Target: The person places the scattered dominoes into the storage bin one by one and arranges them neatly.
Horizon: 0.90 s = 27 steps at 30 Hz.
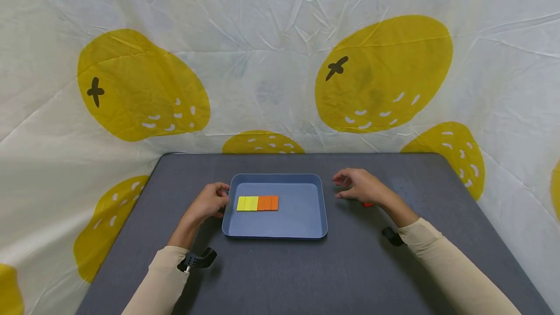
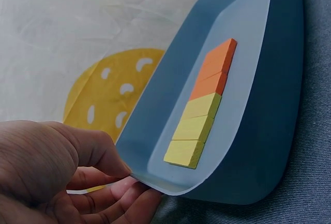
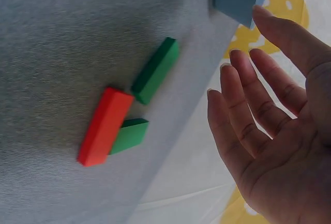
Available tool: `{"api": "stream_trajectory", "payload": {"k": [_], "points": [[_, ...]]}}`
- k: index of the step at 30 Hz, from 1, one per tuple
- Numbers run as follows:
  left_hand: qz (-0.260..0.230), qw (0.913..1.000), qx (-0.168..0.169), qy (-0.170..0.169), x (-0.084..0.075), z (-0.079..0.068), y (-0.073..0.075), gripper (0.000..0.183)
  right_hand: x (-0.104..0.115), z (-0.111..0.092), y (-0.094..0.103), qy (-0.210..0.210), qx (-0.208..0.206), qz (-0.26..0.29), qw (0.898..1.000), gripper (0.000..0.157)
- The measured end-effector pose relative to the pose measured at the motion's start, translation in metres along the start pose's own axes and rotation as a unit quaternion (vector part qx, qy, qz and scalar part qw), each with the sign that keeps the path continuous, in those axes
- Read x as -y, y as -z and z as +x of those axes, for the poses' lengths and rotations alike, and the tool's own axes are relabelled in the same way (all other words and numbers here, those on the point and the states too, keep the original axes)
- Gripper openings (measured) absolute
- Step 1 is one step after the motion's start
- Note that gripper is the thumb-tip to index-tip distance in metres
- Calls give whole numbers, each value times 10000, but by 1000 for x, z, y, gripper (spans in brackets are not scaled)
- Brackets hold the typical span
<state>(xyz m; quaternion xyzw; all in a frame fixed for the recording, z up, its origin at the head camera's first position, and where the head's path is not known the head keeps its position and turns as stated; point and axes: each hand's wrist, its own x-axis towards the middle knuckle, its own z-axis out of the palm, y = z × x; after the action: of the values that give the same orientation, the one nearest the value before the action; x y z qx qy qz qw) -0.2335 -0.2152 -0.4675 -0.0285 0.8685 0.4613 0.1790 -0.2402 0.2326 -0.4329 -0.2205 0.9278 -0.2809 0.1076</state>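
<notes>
My left hand pinches the left rim of a shallow blue tray, thumb over the edge and fingers below it. Inside the tray, yellow blocks lie flat in a row, continued to the right by orange blocks. Off the tray's right side, my right hand hovers above the table with loosely spread fingers and holds nothing. Beneath it, the right wrist view shows a red block touching a green block, with another green block close by. From the head view the right hand mostly hides these.
The dark grey table ends at the back against a white curtain printed with yellow fruit. A black band is at the left wrist, and another black band at the right.
</notes>
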Motion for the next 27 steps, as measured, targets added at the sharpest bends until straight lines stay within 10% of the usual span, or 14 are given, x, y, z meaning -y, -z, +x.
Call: {"api": "stream_trajectory", "payload": {"k": [27], "points": [[-22, 10000, 17, -3, 0, 0, 1, 46, -31, -8, -12, -206, 139, 110, 9996, 40]]}}
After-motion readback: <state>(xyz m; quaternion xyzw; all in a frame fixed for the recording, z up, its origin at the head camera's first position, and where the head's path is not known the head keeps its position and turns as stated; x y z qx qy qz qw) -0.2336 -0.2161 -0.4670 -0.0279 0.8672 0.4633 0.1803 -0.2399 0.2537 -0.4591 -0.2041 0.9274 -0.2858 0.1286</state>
